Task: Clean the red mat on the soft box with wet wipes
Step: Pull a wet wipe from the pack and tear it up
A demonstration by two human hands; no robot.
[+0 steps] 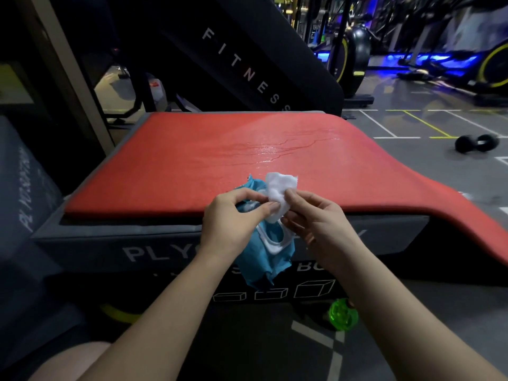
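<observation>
My left hand (233,215) is curled round the top of the blue wet-wipe pack (272,251) and holds it in the air against the near face of the soft box (96,243). My right hand (316,218) pinches the white wipe (279,191) between thumb and fingers, just above the pack's opening.

To do this well, I'd clamp the pack firmly near its opening and draw the wipe straight up and away, so that one sheet comes free without dragging the next one out. Then I'd spread it flat before it touches anything.

The red mat (220,160) lies on top of the box just beyond my hands, and its right end droops over the edge. A wet sheen (275,149) shows on its far middle, so I judge the dry near and left parts need the wiping.

Counted from near to far:
- one green ball (342,314) on the floor
- two hands
- one pack
- one wipe
- one box
- one mat
- one dumbbell (475,143) on the floor, far right
</observation>
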